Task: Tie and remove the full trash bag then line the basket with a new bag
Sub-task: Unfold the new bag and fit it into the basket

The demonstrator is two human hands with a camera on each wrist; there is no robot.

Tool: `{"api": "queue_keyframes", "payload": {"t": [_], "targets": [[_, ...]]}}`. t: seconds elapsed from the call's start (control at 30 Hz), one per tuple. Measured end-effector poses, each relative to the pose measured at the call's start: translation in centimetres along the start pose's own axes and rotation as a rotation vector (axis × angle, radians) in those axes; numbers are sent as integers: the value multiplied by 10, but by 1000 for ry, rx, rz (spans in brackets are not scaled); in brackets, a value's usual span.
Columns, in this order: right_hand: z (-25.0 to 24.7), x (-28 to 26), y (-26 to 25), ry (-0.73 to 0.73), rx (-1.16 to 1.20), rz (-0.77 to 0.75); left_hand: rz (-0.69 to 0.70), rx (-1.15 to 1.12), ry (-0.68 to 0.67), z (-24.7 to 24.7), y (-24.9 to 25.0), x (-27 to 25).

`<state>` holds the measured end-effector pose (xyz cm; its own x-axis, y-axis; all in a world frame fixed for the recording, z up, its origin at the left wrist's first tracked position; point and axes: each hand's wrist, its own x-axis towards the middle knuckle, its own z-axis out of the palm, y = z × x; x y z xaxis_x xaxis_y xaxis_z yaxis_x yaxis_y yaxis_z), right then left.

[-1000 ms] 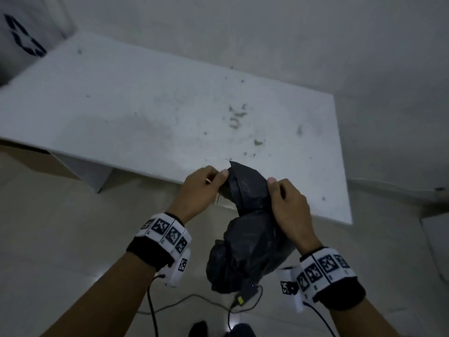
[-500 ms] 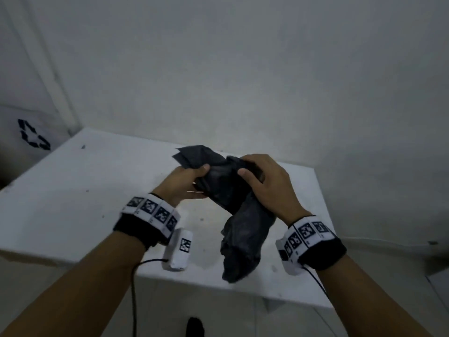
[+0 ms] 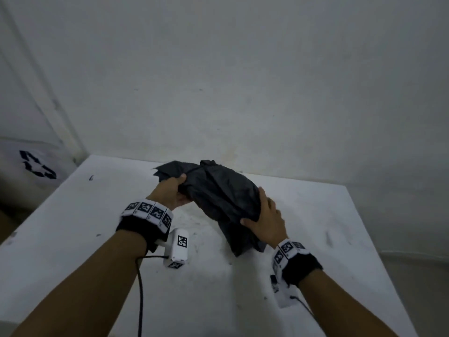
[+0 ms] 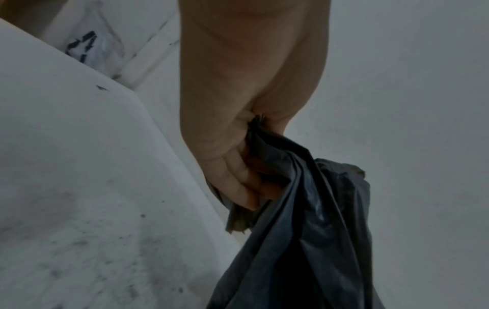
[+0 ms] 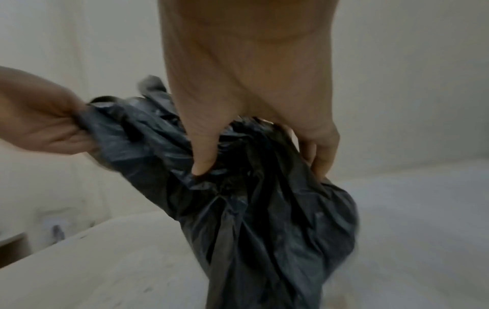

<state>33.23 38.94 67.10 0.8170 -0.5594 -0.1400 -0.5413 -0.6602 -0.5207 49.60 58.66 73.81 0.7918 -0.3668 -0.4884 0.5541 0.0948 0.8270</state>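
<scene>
A crumpled black trash bag [image 3: 223, 198] hangs between both hands above the white table [image 3: 315, 239]. My left hand [image 3: 173, 194] grips the bag's upper left end in a fist; in the left wrist view the fingers [image 4: 238, 188] curl round bunched plastic [image 4: 304, 230]. My right hand [image 3: 263, 220] clasps the bag's right side, thumb and fingers [image 5: 203, 158] spread and pressed into the black plastic [image 5: 264, 209]. The left hand [image 5: 45, 125] also shows in the right wrist view. The bag's lower end droops to the tabletop. No basket is in view.
The table stands against a plain wall [image 3: 243, 81], its top marked with dark specks. A white bin or bag with a dark recycling symbol [image 3: 36, 166] sits beyond the table's left corner. Cables trail from both wrist bands.
Both hands have carried the bag up and forward from the table's near edge to over its top. The right hand slid down the bag's side while the left stretched its end out leftward.
</scene>
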Motion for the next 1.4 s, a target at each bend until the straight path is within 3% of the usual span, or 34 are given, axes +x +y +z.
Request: {"api": "queue_keyframes", "payload": {"t": [0.07, 0.13, 0.23, 0.4, 0.5, 0.57, 0.63, 0.73, 0.8, 0.87, 0.97, 1.07, 1.2, 1.4], "targets": [[37, 5, 9, -116, 140, 196, -79, 15, 29, -13, -10, 19], [62, 12, 14, -89, 140, 261, -108, -11, 82, -25, -13, 35], [60, 26, 10, 39, 211, 204, -69, -73, 128, -40, -4, 58], [-7, 43, -12, 22, 400, 26, 60, -112, 212, -53, 16, 88], [-32, 46, -23, 113, 464, 6, 162, -91, 229, -58, 18, 100], [-26, 40, -24, 225, 431, -3, 147, -98, 166, -61, 10, 102], [-3, 31, -13, 298, 342, 41, 11, -41, 79, -65, -5, 101], [46, 12, 14, 69, 88, 110, -260, 204, -33, -67, -43, 93], [75, 2, 26, -19, -127, 66, -390, 301, -87, -65, -72, 81], [92, -8, 25, -115, -157, -44, -489, 328, -168, -62, -104, 70], [110, -19, 15, -438, -87, -23, -542, 319, -198, -54, -130, 59], [117, -22, -6, -610, -182, 89, -508, 157, -170, -42, -132, 51], [119, -22, -27, -635, -60, 137, -475, 71, -184, -42, -131, 42], [139, -16, -29, -363, 109, 160, -376, 214, -246, -41, -134, 43]]}}
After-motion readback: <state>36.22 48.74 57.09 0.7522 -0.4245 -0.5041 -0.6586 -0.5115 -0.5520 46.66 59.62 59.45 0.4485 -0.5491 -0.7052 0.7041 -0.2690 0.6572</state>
